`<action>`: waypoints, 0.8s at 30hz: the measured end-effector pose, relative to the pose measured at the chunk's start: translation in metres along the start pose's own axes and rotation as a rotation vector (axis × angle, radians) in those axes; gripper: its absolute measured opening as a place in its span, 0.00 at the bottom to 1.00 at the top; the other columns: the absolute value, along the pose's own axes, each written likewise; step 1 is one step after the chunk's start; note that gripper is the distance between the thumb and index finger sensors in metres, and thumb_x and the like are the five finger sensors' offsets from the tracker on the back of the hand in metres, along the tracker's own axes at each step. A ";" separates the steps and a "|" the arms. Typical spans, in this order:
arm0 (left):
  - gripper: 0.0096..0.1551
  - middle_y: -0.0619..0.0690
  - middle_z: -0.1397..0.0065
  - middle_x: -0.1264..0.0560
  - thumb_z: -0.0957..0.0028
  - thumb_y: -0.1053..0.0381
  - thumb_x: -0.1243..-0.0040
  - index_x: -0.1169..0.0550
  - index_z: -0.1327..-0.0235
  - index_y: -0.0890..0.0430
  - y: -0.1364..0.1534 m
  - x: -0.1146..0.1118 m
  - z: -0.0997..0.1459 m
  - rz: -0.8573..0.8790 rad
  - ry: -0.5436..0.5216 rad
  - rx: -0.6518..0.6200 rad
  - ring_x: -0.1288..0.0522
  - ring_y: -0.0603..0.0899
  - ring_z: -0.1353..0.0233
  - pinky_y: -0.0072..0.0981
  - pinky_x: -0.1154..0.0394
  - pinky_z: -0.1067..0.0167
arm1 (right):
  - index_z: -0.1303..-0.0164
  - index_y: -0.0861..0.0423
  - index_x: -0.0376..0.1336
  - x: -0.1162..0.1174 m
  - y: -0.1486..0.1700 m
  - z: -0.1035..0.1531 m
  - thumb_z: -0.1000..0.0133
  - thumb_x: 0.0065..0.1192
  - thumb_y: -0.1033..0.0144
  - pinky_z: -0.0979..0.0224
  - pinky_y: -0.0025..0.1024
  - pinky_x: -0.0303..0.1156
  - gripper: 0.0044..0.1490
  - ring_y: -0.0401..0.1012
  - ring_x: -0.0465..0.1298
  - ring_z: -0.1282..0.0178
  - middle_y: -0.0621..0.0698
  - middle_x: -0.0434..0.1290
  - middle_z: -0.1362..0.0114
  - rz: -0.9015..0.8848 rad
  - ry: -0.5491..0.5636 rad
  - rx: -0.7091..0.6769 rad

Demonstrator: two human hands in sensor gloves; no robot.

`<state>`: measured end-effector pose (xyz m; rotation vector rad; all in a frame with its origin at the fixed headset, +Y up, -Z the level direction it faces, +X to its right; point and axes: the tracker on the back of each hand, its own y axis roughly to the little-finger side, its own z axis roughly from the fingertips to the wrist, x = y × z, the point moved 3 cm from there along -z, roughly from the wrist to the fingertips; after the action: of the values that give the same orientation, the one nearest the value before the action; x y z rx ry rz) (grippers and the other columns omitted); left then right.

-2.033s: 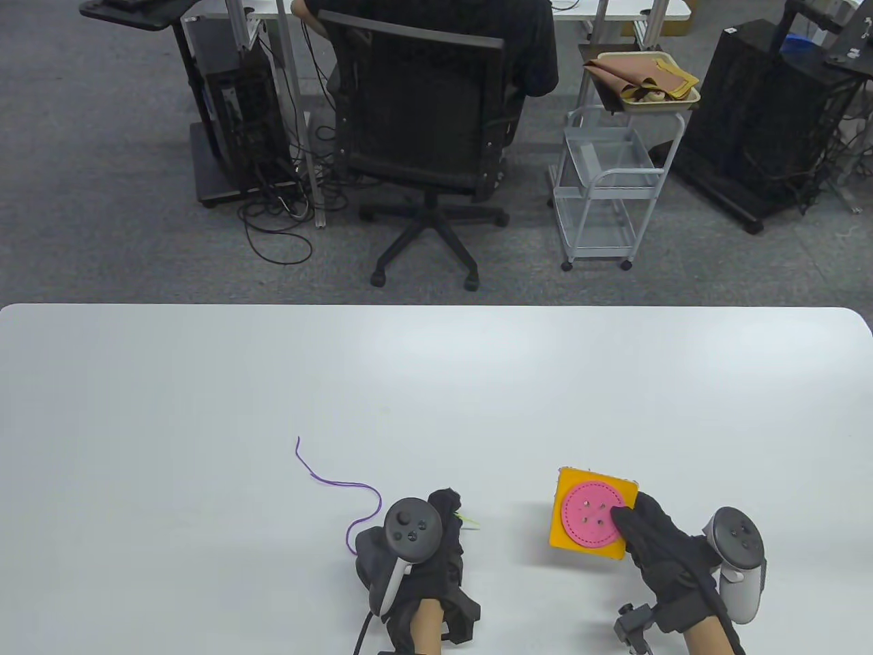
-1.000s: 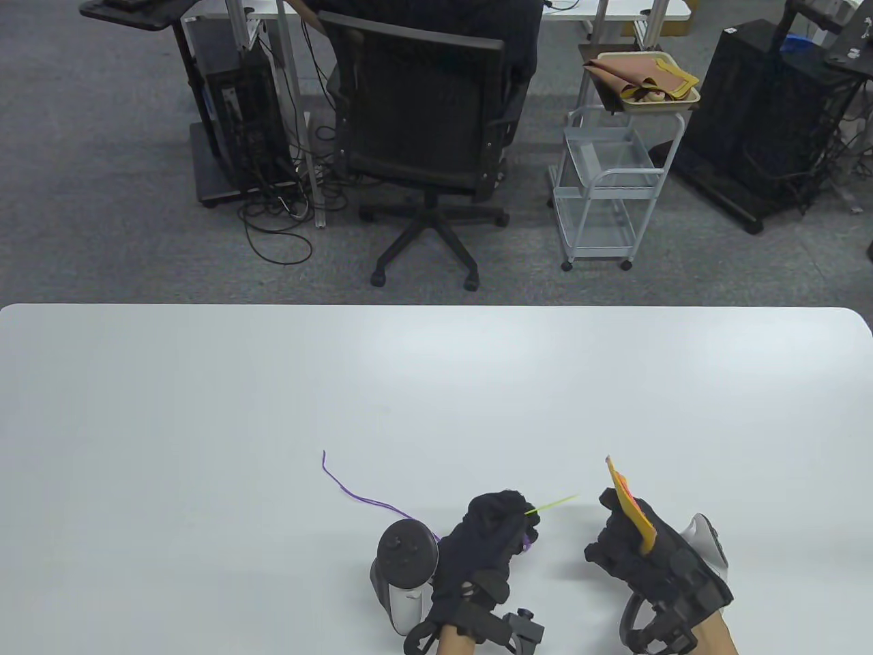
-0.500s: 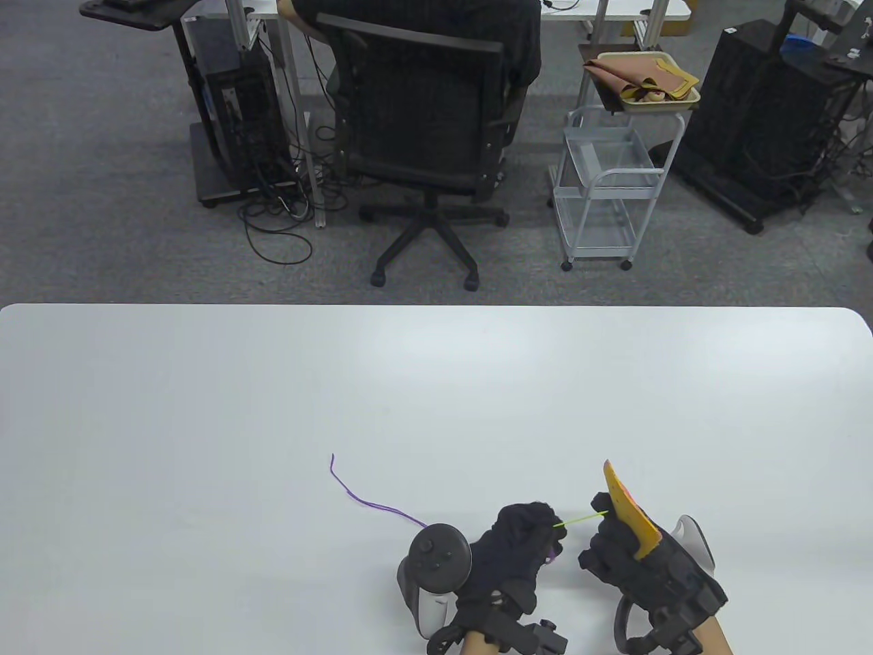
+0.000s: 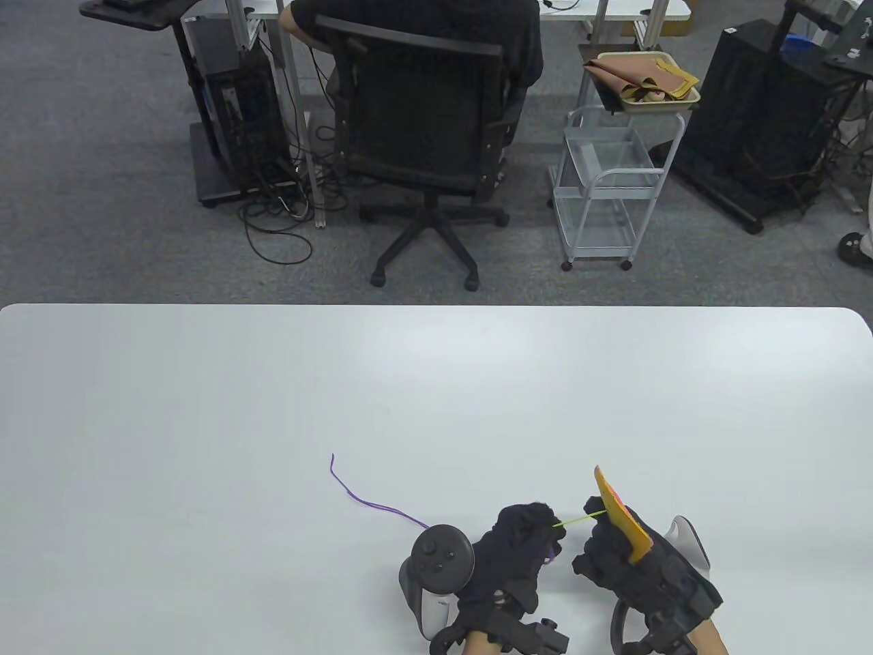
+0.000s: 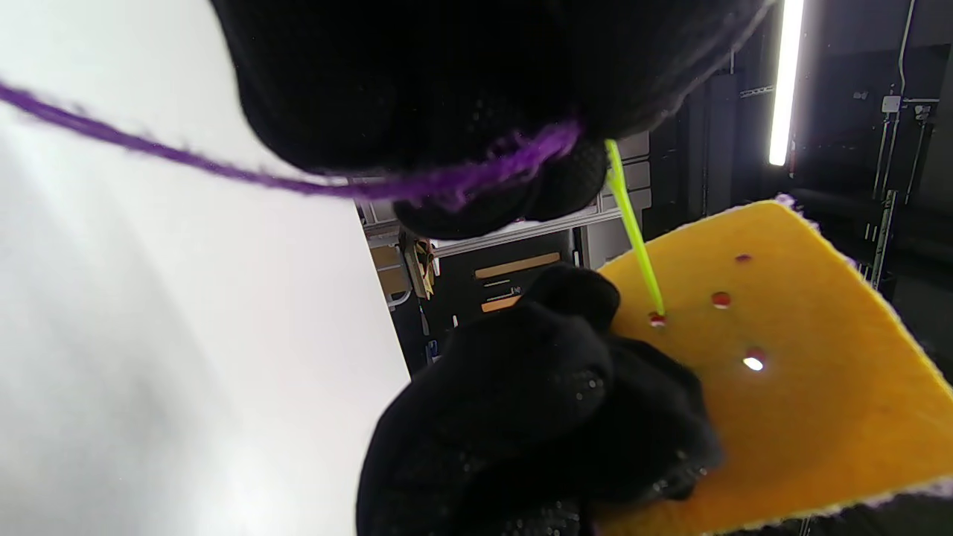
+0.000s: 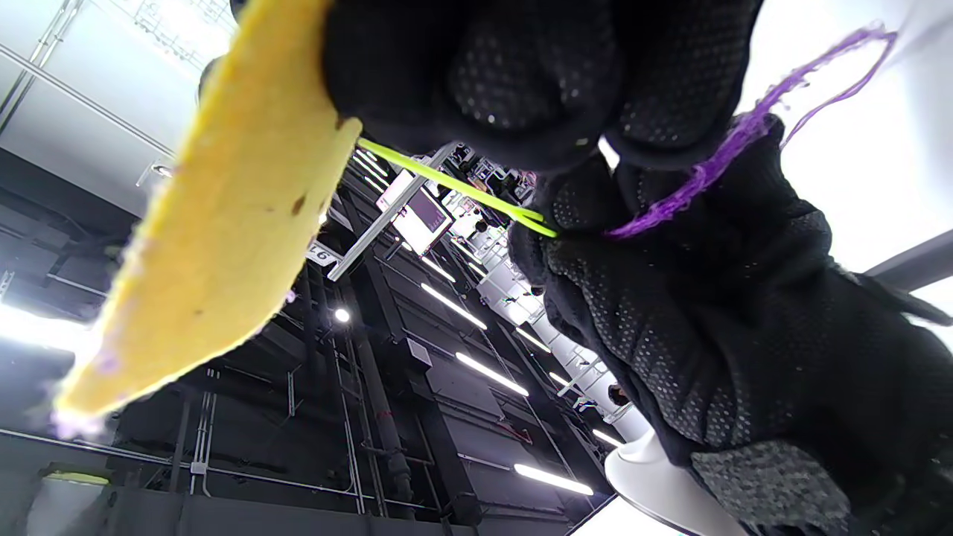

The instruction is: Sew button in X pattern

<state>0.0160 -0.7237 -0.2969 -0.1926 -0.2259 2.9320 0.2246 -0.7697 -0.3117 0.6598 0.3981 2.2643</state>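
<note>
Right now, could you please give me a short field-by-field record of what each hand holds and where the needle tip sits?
left hand: pinches the green needle
right hand: grips the orange felt square, held on edge above the table
needle tip: at one of the four holes in the felt's back side
purple thread: trails from the left hand across the table
pink button: hidden in these views
stitches: none visible on the felt's back
</note>
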 end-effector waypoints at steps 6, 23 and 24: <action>0.17 0.44 0.43 0.16 0.47 0.50 0.38 0.24 0.45 0.46 0.000 -0.001 0.000 -0.004 0.002 0.005 0.13 0.48 0.50 0.45 0.16 0.51 | 0.29 0.55 0.53 0.000 0.003 -0.001 0.37 0.36 0.57 0.30 0.46 0.71 0.28 0.37 0.75 0.54 0.43 0.75 0.55 0.010 0.003 0.010; 0.17 0.44 0.48 0.12 0.48 0.49 0.35 0.19 0.47 0.49 -0.016 0.001 0.003 -0.243 -0.058 -0.113 0.11 0.49 0.54 0.45 0.15 0.54 | 0.29 0.55 0.53 0.002 0.006 -0.002 0.36 0.36 0.57 0.30 0.46 0.71 0.28 0.37 0.75 0.54 0.43 0.75 0.55 0.012 0.011 0.020; 0.17 0.44 0.48 0.12 0.48 0.49 0.35 0.19 0.47 0.48 -0.018 0.001 0.003 -0.262 -0.060 -0.121 0.11 0.49 0.54 0.45 0.15 0.54 | 0.29 0.55 0.53 0.002 0.006 -0.002 0.36 0.36 0.57 0.30 0.46 0.71 0.28 0.37 0.75 0.54 0.44 0.75 0.55 0.013 0.011 0.021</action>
<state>0.0176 -0.7065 -0.2910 -0.0841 -0.4054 2.6674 0.2188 -0.7725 -0.3099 0.6627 0.4249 2.2794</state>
